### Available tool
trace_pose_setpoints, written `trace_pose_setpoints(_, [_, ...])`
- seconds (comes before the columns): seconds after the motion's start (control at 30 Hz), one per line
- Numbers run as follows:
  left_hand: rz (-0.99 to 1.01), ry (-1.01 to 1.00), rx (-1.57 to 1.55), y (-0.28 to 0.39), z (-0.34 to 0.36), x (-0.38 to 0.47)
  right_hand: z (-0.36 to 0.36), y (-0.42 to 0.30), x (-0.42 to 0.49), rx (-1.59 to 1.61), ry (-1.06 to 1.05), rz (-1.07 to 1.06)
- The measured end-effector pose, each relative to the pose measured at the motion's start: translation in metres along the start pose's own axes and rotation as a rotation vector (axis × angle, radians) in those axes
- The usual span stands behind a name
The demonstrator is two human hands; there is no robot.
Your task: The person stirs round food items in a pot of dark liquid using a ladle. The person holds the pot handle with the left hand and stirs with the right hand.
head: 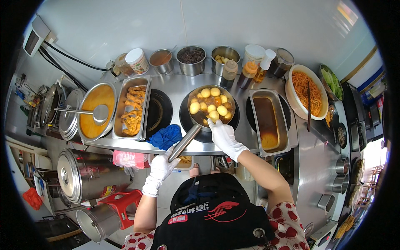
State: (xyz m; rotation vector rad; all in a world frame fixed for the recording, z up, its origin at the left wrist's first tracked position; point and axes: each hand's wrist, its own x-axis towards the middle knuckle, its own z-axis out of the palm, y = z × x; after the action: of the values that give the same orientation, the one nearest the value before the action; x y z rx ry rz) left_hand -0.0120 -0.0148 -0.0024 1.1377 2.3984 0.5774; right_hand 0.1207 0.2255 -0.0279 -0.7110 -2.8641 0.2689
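Observation:
My left hand (161,167), in a white glove, grips the metal handle (186,142) of a saucepan. The saucepan (190,116) sits on a round black cooktop plate, with several peeled eggs (222,110) in brown liquid inside. My right hand (224,136), gloved too, reaches over the near rim. Its fingertips touch the nearest egg (214,115); whether they grip it is hidden. Left of the handle lies a crumpled blue cloth (165,137). To the right stands a steel pan of brown sauce (265,122).
Fried pieces fill part of a steel tray (120,125) at left, beside a pot of orange soup (89,123) with a ladle (100,114) across it. Squeeze bottles (248,75) and steel pots (191,66) line the back. Shredded carrot (303,93) with chopsticks (308,106) is at right.

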Motion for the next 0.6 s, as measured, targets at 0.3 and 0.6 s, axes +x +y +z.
trace_pose_setpoints(0.3, [0.021,0.021,-0.009,-0.004,0.003,0.0,0.012,0.014,0.031,-0.089,0.038,0.042])
trace_pose_setpoints(0.6, [0.015,0.004,-0.01,0.0,0.0,0.0,-0.012,0.035,0.0,-0.112,-0.025,0.063])
